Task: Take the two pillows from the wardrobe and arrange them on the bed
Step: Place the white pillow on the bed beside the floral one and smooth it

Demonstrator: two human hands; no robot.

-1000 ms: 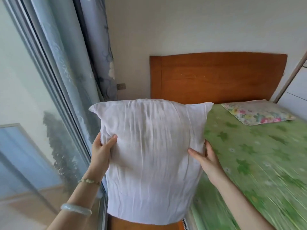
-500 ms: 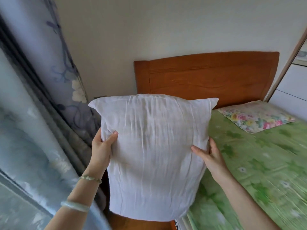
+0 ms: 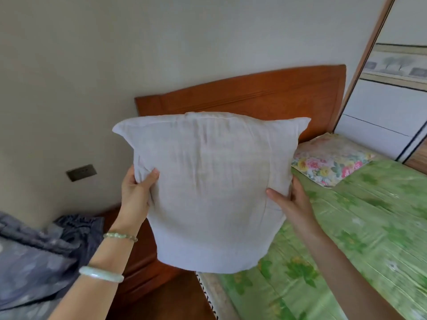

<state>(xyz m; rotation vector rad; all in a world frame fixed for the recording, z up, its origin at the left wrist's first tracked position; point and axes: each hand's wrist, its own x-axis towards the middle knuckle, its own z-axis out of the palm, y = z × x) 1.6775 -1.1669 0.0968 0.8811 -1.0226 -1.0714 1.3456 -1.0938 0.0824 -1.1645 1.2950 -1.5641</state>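
Head view: white pillow [image 3: 208,192] held upright in the air over the bed's [image 3: 358,239] near edge, clamped at its sides by left hand [image 3: 136,195] and right hand [image 3: 293,202]; floral pillow [image 3: 330,162] lying flat by the wooden headboard [image 3: 254,91].

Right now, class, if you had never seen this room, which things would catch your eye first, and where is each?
First, the big white pillow held upright mid-frame, gripped by the left hand and right hand on its sides. Behind it stands the orange-brown wooden headboard against the wall. To the right, a floral pillow lies at the head of the bed, on the green patterned sheet.
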